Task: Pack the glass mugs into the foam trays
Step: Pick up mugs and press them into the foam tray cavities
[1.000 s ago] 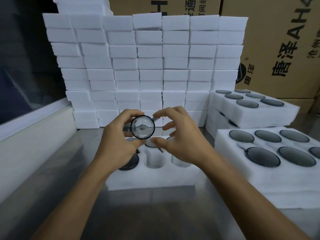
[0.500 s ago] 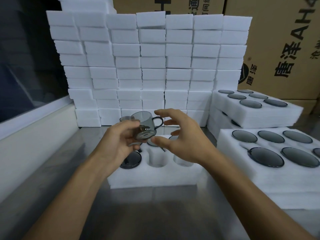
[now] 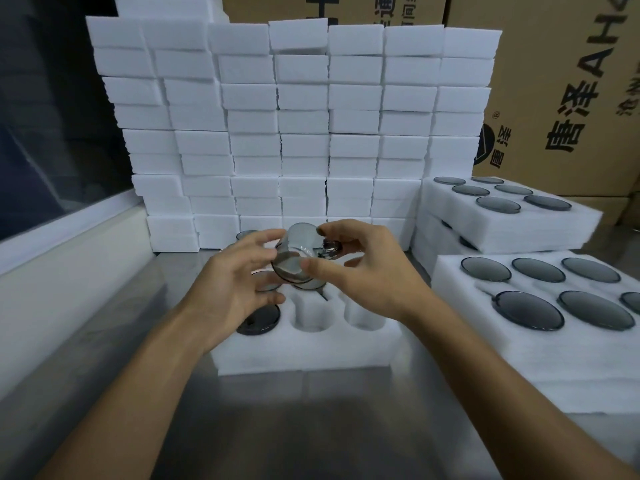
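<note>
A smoky grey glass mug [image 3: 298,252] is held tilted in the air above the white foam tray [image 3: 304,348] in front of me. My right hand [image 3: 367,268] pinches it between thumb and fingers, with its handle pointing right. My left hand [image 3: 235,282] touches the mug's left side with spread fingers. The tray holds an upside-down mug [image 3: 259,320] in its front left hole, and two front holes beside it are bare. More mugs sit in its back row, partly hidden by my hands.
Two filled foam trays [image 3: 540,344] [image 3: 509,220] with upside-down mugs lie to the right. A wall of stacked white foam blocks [image 3: 298,133] stands behind. Cardboard boxes [image 3: 561,81] rise at the back right. A steel tabletop [image 3: 311,427] runs toward me.
The mug has turned from facing me base-on to a tilted pose, and it has passed from the left hand's grip into the right hand's pinch. The left fingers have spread.
</note>
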